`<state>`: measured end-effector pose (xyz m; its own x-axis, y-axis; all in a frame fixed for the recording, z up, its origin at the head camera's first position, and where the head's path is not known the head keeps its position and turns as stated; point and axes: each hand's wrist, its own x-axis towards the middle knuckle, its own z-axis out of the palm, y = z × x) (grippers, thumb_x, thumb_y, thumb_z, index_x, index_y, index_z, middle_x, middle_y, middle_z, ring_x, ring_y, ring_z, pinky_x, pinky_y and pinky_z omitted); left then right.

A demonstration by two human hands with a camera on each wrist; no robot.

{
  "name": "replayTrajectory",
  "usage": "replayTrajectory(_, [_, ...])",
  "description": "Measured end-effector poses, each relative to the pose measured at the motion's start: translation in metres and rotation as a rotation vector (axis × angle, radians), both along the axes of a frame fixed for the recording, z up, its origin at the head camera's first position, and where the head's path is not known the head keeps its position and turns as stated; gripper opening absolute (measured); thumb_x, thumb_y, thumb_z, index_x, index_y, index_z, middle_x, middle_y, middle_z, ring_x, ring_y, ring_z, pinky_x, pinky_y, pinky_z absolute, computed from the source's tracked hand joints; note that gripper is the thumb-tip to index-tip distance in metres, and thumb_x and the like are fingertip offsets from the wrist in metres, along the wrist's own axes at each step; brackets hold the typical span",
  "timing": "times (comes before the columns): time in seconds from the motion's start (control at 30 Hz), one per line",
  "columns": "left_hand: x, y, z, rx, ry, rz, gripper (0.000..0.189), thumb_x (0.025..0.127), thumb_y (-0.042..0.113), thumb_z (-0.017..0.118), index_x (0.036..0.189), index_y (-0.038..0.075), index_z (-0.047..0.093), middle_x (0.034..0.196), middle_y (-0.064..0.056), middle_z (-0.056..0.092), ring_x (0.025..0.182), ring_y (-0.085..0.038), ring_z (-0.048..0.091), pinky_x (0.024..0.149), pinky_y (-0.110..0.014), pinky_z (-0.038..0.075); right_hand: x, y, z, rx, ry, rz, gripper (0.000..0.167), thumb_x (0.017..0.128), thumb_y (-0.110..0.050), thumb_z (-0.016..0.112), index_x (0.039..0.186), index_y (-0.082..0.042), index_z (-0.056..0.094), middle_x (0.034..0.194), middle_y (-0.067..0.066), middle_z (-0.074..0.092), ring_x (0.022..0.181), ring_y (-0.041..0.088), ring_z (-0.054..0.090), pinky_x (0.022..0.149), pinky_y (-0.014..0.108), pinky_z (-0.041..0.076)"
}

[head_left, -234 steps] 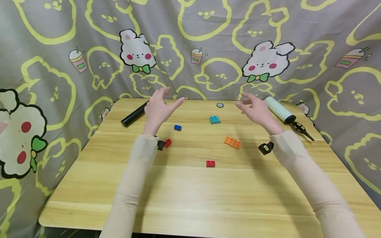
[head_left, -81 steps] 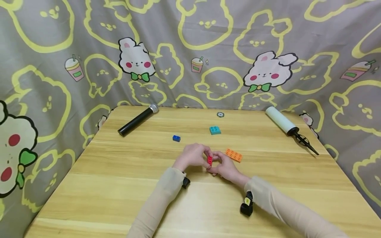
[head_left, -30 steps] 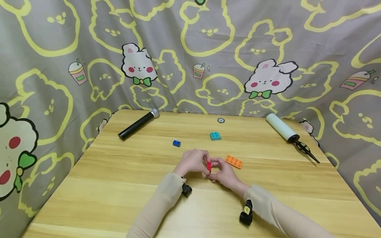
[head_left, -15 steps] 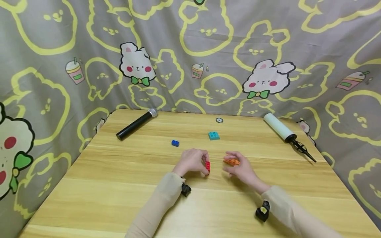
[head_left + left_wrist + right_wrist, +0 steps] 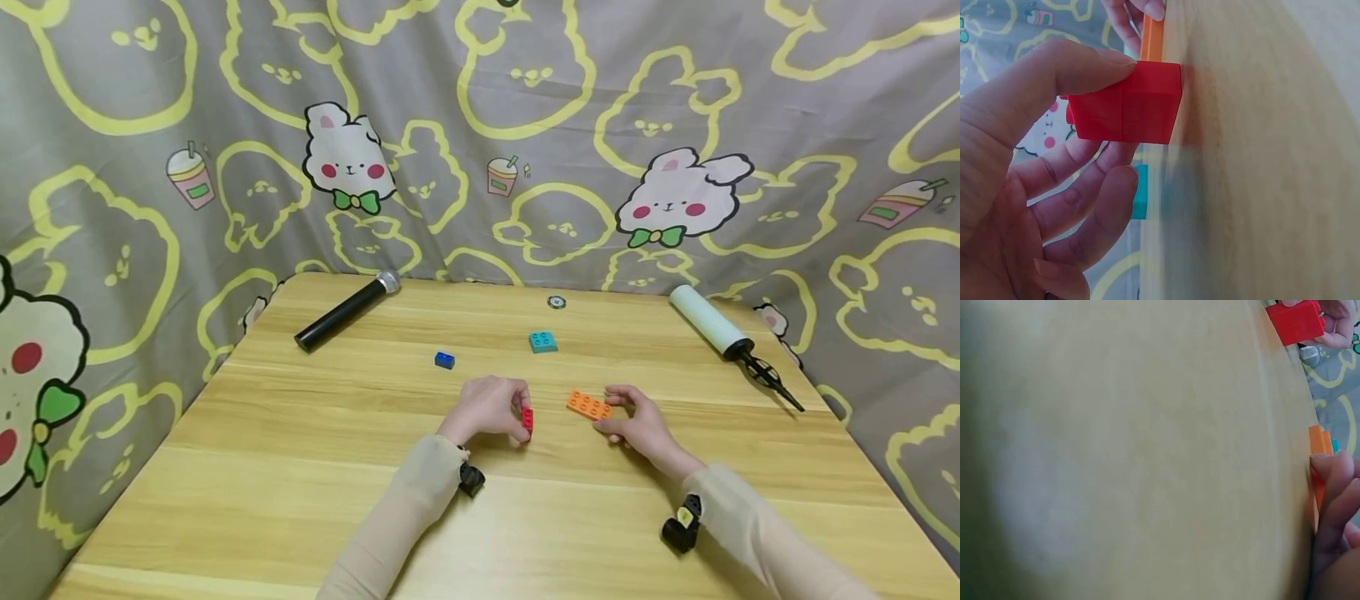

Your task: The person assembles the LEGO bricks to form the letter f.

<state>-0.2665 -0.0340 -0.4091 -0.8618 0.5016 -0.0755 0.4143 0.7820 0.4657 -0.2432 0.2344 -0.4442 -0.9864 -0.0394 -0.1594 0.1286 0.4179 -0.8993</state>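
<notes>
My left hand [image 5: 489, 408] pinches two red toy building bricks [image 5: 528, 423] joined one on the other, held low at the middle of the table. In the left wrist view a seam runs across the joined red bricks [image 5: 1124, 109], with the thumb on one side and fingers behind. To the right, my right hand [image 5: 637, 425] grips the right end of an orange building brick [image 5: 585, 404] with two rows of studs, thumb on the near side and fingers on the far side. The right wrist view shows the orange brick [image 5: 1317, 440] partly hidden by those fingers.
A blue brick [image 5: 445, 360] and a teal brick [image 5: 542, 342] lie beyond the hands. Farther back are a round chip [image 5: 557, 302], a black microphone [image 5: 341, 317] at left and a pale hand pump [image 5: 708, 321] at right. A patterned curtain [image 5: 442, 167] hangs behind the table.
Both hands came down from above the table. The two red bricks, first lying apart, are now joined in the left hand. The right hand left them and moved right to the orange brick.
</notes>
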Motion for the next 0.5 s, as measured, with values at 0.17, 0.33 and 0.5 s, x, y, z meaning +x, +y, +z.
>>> replayTrajectory(0.17, [0.0003, -0.0005, 0.0019, 0.008, 0.0, 0.006, 0.034, 0.063, 0.036, 0.087, 0.079, 0.029, 0.058, 0.083, 0.019, 0.063, 0.075, -0.004, 0.053, 0.069, -0.03, 0.035, -0.0012, 0.0004, -0.0009, -0.013, 0.026, -0.001, 0.066, 0.08, -0.008, 0.075, 0.136, -0.001, 0.043, 0.122, 0.02, 0.052, 0.054, 0.006, 0.056, 0.047, 0.024, 0.045])
replayTrajectory(0.33, [0.0009, 0.0001, 0.0028, 0.015, -0.005, 0.006, 0.034, 0.063, 0.035, 0.087, 0.079, 0.029, 0.058, 0.082, 0.019, 0.063, 0.075, -0.004, 0.053, 0.069, -0.03, 0.036, 0.0005, -0.0006, -0.0004, -0.023, 0.035, -0.009, 0.066, 0.081, -0.007, 0.075, 0.137, 0.001, 0.042, 0.122, 0.021, 0.053, 0.053, 0.005, 0.055, 0.046, 0.023, 0.044])
replayTrajectory(0.5, [0.0012, 0.0007, 0.0011, 0.008, -0.007, 0.003, 0.034, 0.063, 0.035, 0.087, 0.078, 0.029, 0.058, 0.081, 0.019, 0.062, 0.076, -0.005, 0.053, 0.069, -0.03, 0.036, 0.0027, -0.0033, 0.0006, -0.05, 0.006, -0.046, 0.067, 0.081, -0.01, 0.075, 0.139, -0.003, 0.041, 0.118, 0.017, 0.056, 0.058, 0.006, 0.063, 0.047, 0.023, 0.046])
